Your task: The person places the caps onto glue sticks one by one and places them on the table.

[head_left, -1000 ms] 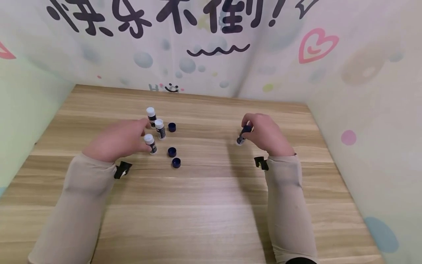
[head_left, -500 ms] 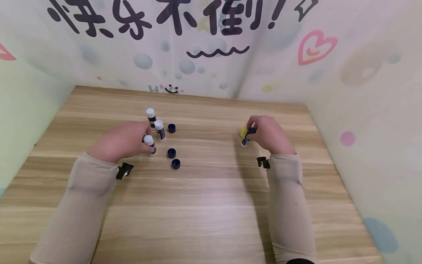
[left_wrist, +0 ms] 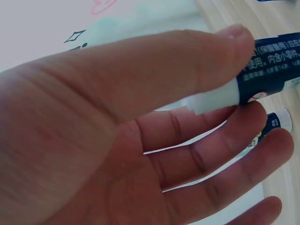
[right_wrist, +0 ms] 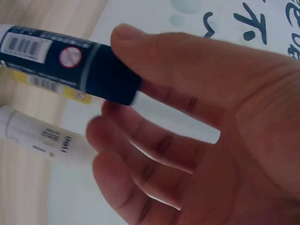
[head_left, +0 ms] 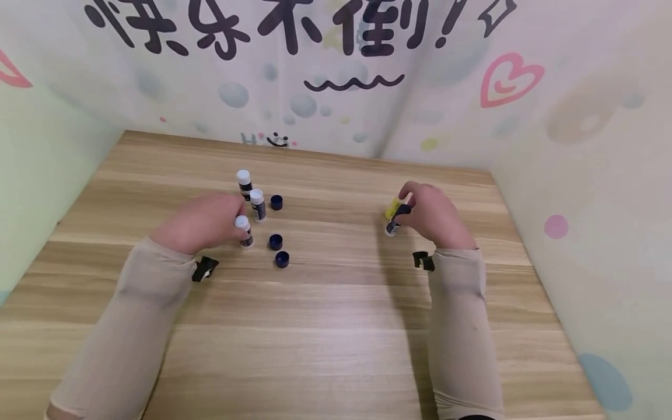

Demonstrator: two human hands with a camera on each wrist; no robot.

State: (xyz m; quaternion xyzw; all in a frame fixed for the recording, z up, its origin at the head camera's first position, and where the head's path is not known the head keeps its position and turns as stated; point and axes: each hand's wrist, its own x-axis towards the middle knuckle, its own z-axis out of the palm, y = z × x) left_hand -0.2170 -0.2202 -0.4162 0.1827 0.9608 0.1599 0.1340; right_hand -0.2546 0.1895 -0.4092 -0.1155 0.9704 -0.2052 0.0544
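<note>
In the head view, my left hand [head_left: 202, 221] pinches an upright glue stick [head_left: 247, 236] with a navy label and an uncapped white top. Thumb and fingertips hold it at its upper end in the left wrist view. Two similar uncapped glue sticks, one nearer [head_left: 258, 206] and one farther [head_left: 245, 185], stand just beyond. Over on the right, my right hand [head_left: 434, 214] grips a navy glue stick [right_wrist: 51, 58] by its navy cap, between thumb and fingertips. Close by stand a yellow-labelled stick [head_left: 392, 209] and a white stick [right_wrist: 40, 133], the latter hidden by the hand in the head view.
Three loose navy caps lie right of the left group: one at the back [head_left: 276, 202], one in the middle [head_left: 275, 241] and one in front [head_left: 282, 259]. A printed backdrop [head_left: 336, 111] borders the wooden table [head_left: 325, 326] behind, with further walls at both sides.
My right hand has shifted slightly right with the navy glue stick, and the yellow-labelled stick has come into sight behind it. My left hand stays at the same glue stick.
</note>
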